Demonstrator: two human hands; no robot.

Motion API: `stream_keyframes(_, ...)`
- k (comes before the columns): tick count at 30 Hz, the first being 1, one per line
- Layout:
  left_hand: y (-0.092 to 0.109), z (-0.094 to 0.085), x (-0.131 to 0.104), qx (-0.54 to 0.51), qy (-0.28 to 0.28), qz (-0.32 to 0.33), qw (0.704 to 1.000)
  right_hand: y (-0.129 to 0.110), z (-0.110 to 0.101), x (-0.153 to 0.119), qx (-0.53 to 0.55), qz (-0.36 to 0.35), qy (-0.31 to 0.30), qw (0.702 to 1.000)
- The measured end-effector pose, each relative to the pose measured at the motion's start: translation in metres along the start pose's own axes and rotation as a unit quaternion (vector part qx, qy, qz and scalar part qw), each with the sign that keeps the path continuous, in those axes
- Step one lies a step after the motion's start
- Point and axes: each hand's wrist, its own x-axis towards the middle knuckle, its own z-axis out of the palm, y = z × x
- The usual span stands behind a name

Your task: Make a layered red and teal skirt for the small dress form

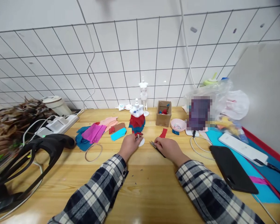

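My left hand point(130, 145) is closed around the lower stand of a small white dress-form mannequin point(137, 110). The mannequin stands upright and wears a layered skirt point(137, 122) of red and blue paper or cloth. Below the skirt, part of its round white base point(142, 142) shows beside my thumb. My right hand point(169, 148) is closed on a small tool with pointed metal tips point(152, 143) and a dark handle; its exact kind is unclear. The tips point left, toward the base. Just beyond that hand lies a red strip point(163, 133).
Behind stand a second white mannequin point(143, 93) and a cardboard box point(163, 116) of scraps. A pink bowl point(178, 125) of beads sits right, near a black phone point(233, 169). Coloured sheets point(93, 133), a rubber band point(93, 153) and a black frame point(37, 158) lie left.
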Motion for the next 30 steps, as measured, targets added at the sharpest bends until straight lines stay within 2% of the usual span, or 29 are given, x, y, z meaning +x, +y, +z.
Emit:
stream_keyframes(5, -0.003, 0.003, 0.002, -0.056, -0.061, 0.048, 0.995, 0.012, 0.000, 0.005, -0.033, 0.082, 0.027, 0.996)
stream_keyframes(8, -0.002, 0.004, 0.002, -0.065, -0.065, 0.062, 0.994, 0.015, 0.000, 0.005, -0.029, 0.098, 0.032, 0.994)
stream_keyframes(11, 0.000, -0.001, -0.002, -0.049, -0.030, 0.056, 0.997, 0.013, -0.003, 0.001, -0.023, 0.099, 0.033, 0.994)
stream_keyframes(14, -0.006, -0.020, -0.006, 0.037, 0.049, 0.046, 0.997, 0.012, -0.006, -0.007, 0.010, 0.082, 0.044, 0.996)
stream_keyframes(18, -0.035, -0.058, -0.010, 0.110, 0.120, -0.019, 0.987, 0.015, -0.005, -0.012, 0.048, 0.050, 0.050, 0.996)
stream_keyframes(21, -0.055, -0.076, -0.012, 0.136, 0.123, -0.072, 0.980, 0.018, -0.001, -0.010, 0.052, 0.040, 0.051, 0.997)
stream_keyframes(24, -0.062, -0.078, -0.013, 0.132, 0.127, -0.099, 0.978, 0.020, 0.001, -0.009, 0.043, 0.040, 0.051, 0.997)
stream_keyframes(27, -0.063, -0.075, -0.014, 0.096, 0.158, -0.113, 0.976, 0.019, 0.000, -0.009, 0.010, 0.025, 0.056, 0.998)
stream_keyframes(30, -0.067, -0.077, -0.015, 0.023, 0.200, -0.135, 0.970, 0.009, -0.002, -0.011, -0.032, -0.011, 0.102, 0.994)
